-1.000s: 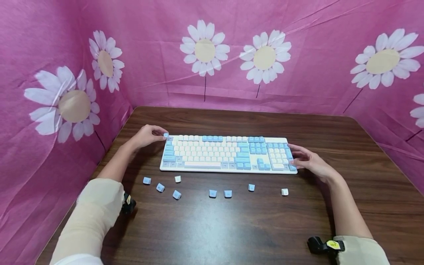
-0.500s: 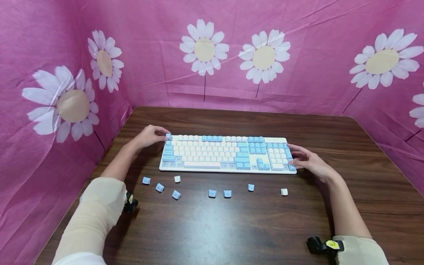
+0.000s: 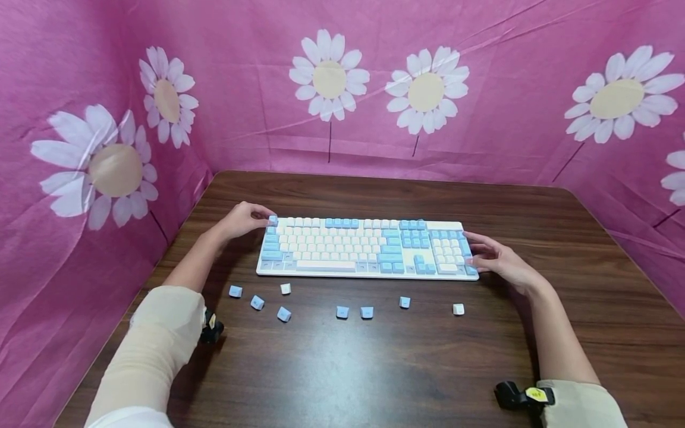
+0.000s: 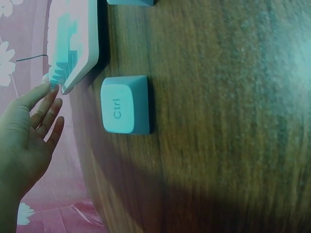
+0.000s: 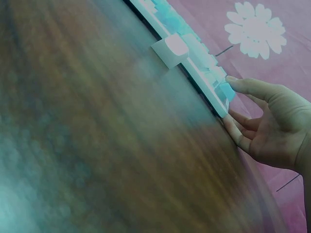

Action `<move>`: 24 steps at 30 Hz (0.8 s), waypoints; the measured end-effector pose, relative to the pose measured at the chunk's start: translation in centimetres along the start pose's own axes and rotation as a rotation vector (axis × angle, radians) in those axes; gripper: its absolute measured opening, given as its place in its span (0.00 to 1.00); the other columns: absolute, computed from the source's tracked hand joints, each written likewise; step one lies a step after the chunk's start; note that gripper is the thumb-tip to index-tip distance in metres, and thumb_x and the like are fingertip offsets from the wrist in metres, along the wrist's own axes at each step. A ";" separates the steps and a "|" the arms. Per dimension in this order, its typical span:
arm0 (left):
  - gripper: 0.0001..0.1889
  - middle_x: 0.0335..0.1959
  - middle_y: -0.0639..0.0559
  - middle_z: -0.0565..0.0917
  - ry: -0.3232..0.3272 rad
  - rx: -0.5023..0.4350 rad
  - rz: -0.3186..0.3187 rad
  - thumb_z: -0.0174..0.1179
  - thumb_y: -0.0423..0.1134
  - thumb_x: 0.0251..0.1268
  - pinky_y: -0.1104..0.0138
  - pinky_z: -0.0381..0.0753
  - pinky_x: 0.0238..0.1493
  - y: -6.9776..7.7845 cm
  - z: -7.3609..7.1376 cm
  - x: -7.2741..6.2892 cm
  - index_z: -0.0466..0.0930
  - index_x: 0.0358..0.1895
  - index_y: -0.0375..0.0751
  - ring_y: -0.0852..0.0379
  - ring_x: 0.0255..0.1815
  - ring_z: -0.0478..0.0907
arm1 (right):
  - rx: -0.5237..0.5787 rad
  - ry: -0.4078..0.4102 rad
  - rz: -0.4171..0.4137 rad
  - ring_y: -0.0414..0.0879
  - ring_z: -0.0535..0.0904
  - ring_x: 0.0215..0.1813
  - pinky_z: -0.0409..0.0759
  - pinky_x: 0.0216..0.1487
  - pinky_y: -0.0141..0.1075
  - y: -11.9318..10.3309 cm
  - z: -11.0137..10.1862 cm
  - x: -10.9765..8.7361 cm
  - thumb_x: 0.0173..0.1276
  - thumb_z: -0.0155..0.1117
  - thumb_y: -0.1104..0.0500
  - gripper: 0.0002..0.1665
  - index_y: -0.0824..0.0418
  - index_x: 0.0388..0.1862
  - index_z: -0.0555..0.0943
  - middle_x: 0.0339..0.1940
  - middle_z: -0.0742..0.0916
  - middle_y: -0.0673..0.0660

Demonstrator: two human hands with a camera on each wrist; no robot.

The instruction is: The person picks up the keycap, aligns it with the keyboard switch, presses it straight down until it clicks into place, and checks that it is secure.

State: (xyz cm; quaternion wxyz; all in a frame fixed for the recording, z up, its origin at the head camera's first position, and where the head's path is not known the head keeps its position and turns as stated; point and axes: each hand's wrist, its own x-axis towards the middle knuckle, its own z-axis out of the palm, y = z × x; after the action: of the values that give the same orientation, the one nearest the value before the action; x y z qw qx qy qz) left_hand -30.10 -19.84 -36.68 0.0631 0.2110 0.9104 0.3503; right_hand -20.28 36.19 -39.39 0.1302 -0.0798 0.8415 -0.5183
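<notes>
A white and blue keyboard (image 3: 332,246) lies across the middle of the wooden table. At its far left corner my left hand (image 3: 242,220) pinches a blue keycap (image 3: 273,220), which sits at the corner key position. Whether it is pressed fully down is too small to tell. My right hand (image 3: 502,264) holds the keyboard's right end; in the right wrist view the thumb (image 5: 252,89) is on top at the edge and the other fingers are at the side. Bare key spots (image 3: 277,266) show in the keyboard's front row.
Loose keycaps lie in front of the keyboard: several blue ones, such as a blue keycap (image 3: 342,312) near the middle, plus a white keycap (image 3: 286,289) at left and another white keycap (image 3: 458,309) at right. A Ctrl keycap (image 4: 119,107) shows large in the left wrist view.
My left hand has moved slightly right, bringing the blue keycap from just off the corner onto the keyboard's corner key position. In the last half second it has stayed there. The right hand keeps its hold.
</notes>
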 end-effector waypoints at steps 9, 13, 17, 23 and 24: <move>0.15 0.39 0.37 0.82 -0.012 0.007 0.000 0.58 0.33 0.63 0.57 0.73 0.43 -0.2 0.0 0.2 0.78 0.48 0.25 0.47 0.40 0.76 | 0.000 0.002 0.008 0.38 0.69 0.50 0.75 0.42 0.35 -0.1 0.0 0.0 0.65 0.61 0.57 0.41 0.58 0.72 0.54 0.62 0.65 0.70; 0.14 0.39 0.37 0.82 -0.013 0.022 0.010 0.58 0.32 0.62 0.57 0.73 0.43 -0.1 0.0 0.2 0.78 0.48 0.25 0.46 0.40 0.76 | 0.003 0.000 0.006 0.39 0.70 0.50 0.75 0.42 0.35 0.0 0.0 0.0 0.65 0.61 0.57 0.40 0.58 0.72 0.54 0.62 0.66 0.70; 0.14 0.39 0.36 0.82 -0.014 0.033 0.010 0.58 0.32 0.62 0.56 0.73 0.43 0.0 0.1 0.1 0.78 0.47 0.24 0.45 0.41 0.76 | -0.006 -0.002 0.003 0.40 0.68 0.51 0.75 0.42 0.35 0.1 0.0 0.0 0.66 0.60 0.57 0.40 0.57 0.73 0.54 0.62 0.66 0.69; 0.14 0.38 0.37 0.81 -0.001 0.012 -0.015 0.58 0.32 0.62 0.58 0.72 0.42 0.1 0.2 0.1 0.78 0.48 0.25 0.47 0.39 0.75 | 0.000 -0.002 0.007 0.39 0.69 0.51 0.75 0.42 0.35 -0.1 0.0 0.0 0.65 0.61 0.57 0.40 0.57 0.72 0.54 0.62 0.65 0.70; 0.14 0.38 0.37 0.81 0.002 0.004 -0.020 0.58 0.32 0.62 0.58 0.72 0.41 0.1 0.2 0.1 0.78 0.48 0.25 0.47 0.39 0.75 | 0.001 -0.001 0.007 0.39 0.70 0.50 0.75 0.42 0.35 -0.1 0.0 0.0 0.65 0.61 0.57 0.40 0.57 0.72 0.54 0.62 0.65 0.70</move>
State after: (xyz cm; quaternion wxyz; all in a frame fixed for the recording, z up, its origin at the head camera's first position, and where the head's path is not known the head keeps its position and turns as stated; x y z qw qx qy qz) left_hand -30.11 -19.59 -36.79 0.0653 0.2017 0.9132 0.3481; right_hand -20.31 36.15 -39.28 0.1326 -0.0770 0.8414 -0.5182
